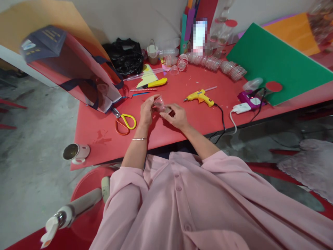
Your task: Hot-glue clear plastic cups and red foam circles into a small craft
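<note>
Over the front of the red table, my left hand point(147, 111) is closed around a small clear plastic cup point(158, 101). Close beside it, my right hand point(177, 116) grips a second clear plastic cup point(166, 109). The two cups meet end to end between my hands; whether they are joined I cannot tell. A yellow glue gun point(199, 96) lies to the right of my right hand, its nozzle pointing left. Left of my left hand are scissors point(126, 124) with one yellow and one red handle. Behind the hands lies a yellow utility knife point(157, 82).
Stacked clear cups point(212, 62) line the back of the red table point(161, 139). A green board point(281, 66) leans at the right, behind a purple power strip point(251, 100) with cords. A large bag point(78, 66) and a mug point(75, 152) stand at the left. A black plastic bag point(125, 57) sits behind.
</note>
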The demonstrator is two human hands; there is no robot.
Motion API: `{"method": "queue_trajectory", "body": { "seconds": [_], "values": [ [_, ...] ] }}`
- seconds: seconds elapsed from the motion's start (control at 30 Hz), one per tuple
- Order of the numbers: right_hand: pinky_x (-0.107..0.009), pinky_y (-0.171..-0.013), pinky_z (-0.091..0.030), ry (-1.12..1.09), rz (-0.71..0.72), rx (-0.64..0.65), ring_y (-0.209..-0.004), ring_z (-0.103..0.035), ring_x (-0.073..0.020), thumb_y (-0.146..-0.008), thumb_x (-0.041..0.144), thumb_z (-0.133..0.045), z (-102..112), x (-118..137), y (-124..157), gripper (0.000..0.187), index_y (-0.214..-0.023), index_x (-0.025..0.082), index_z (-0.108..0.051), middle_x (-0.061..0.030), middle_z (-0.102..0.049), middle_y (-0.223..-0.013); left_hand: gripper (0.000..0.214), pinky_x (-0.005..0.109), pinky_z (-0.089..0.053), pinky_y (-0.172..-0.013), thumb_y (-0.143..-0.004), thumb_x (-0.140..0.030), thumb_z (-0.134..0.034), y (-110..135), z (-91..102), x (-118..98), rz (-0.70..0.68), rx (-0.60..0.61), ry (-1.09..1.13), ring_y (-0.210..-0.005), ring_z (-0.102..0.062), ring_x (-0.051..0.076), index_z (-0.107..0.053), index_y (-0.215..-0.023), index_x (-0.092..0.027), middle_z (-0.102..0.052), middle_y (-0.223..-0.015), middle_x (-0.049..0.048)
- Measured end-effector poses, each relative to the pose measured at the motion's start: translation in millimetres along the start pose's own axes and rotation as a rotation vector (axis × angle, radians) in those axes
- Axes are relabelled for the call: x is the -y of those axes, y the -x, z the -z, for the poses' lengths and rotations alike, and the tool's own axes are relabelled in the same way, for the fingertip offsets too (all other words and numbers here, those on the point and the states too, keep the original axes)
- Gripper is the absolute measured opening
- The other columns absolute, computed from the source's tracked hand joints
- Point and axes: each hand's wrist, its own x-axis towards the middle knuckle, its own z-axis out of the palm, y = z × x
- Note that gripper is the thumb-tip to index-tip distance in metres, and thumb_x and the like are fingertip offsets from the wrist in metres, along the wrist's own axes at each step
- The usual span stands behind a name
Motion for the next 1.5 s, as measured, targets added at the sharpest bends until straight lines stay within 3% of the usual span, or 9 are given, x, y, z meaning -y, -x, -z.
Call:
{"method": "queue_trajectory", "body": {
  "seconds": [0.23,0.53,0.77,0.93,1.2,1.33,1.5],
  "values": [
    [-0.055,-0.107,-0.057,0.105,0.040,-0.141,-0.112,-0.066,-0.0343,-0.078,0.091,-0.076,-4.6,-9.2,1.4,0.078,-0.122,0.026,-0.074,-0.0137,-0.071,-0.116,0.050,0.027,-0.056,-0.065,-0.086,-0.067,-0.081,3.1,-5.1,-3.7,0.012,-0.050,-0.008,-0.084,-0.073,0.018,-0.082,-0.115,-0.027,-0.080,-0.107,0.0084],
    [-0.059,-0.109,-0.056,0.082,0.083,-0.093,-0.116,-0.064,-0.0353,-0.072,0.098,-0.072,-5.6,-14.7,0.2,0.093,-0.133,0.028,-0.071,-0.0132,-0.063,-0.121,0.055,0.031,-0.059,-0.074,-0.087,-0.074,-0.072,1.1,-3.1,-3.3,-0.006,-0.045,-0.049,-0.092,-0.075,0.020,-0.079,-0.118,-0.028,-0.080,-0.122,0.0094],
    [-0.053,-0.107,-0.057,0.063,0.127,0.026,-0.116,-0.067,-0.0331,-0.083,0.091,-0.070,-8.3,-14.6,1.7,0.083,-0.137,0.028,-0.069,-0.0128,-0.070,-0.122,0.059,0.036,-0.061,-0.084,-0.089,-0.078,-0.070,0.3,-8.7,-2.3,-0.049,-0.050,0.022,-0.100,-0.078,0.023,-0.079,-0.114,-0.025,-0.079,-0.119,0.0114],
    [-0.049,-0.105,-0.056,0.121,0.124,0.071,-0.118,-0.068,-0.0315,-0.090,0.084,-0.069,-8.7,-14.0,3.8,0.072,-0.137,0.030,-0.070,-0.0115,-0.073,-0.125,0.064,0.037,-0.062,-0.083,-0.085,-0.081,-0.075,1.3,-10.3,-2.1,-0.021,-0.052,0.066,-0.108,-0.078,0.027,-0.075,-0.122,-0.028,-0.077,-0.128,0.0117],
    [-0.048,-0.100,-0.058,0.199,0.150,0.032,-0.110,-0.069,-0.0307,-0.099,0.077,-0.063,-8.7,-14.1,5.2,0.062,-0.134,0.027,-0.073,-0.0126,-0.076,-0.122,0.066,0.035,-0.061,-0.078,-0.086,-0.080,-0.074,5.1,-12.6,4.5,0.096,0.043,0.116,-0.100,-0.078,0.025,-0.067,-0.129,-0.030,-0.079,-0.117,0.0106],
    [-0.050,-0.104,-0.057,0.199,0.205,0.040,-0.114,-0.069,-0.0317,-0.097,0.078,-0.065,-6.3,-9.1,7.0,0.063,-0.133,0.027,-0.074,-0.0126,-0.077,-0.124,0.057,0.033,-0.058,-0.078,-0.088,-0.071,-0.076,5.2,-10.8,1.3,0.085,-0.022,0.181,-0.094,-0.076,0.024,-0.068,-0.122,-0.026,-0.076,-0.101,0.0074],
    [-0.044,-0.095,-0.060,0.080,0.163,-0.048,-0.100,-0.072,-0.0251,-0.105,0.064,-0.062,3.6,7.6,-4.9,0.045,-0.125,0.027,-0.077,-0.0090,-0.078,-0.111,0.049,0.030,-0.057,-0.070,-0.090,-0.066,-0.075,5.8,-10.2,-5.0,0.094,-0.067,0.174,-0.079,-0.072,0.020,-0.068,-0.114,-0.025,-0.072,-0.089,0.0037]
  ]
}}
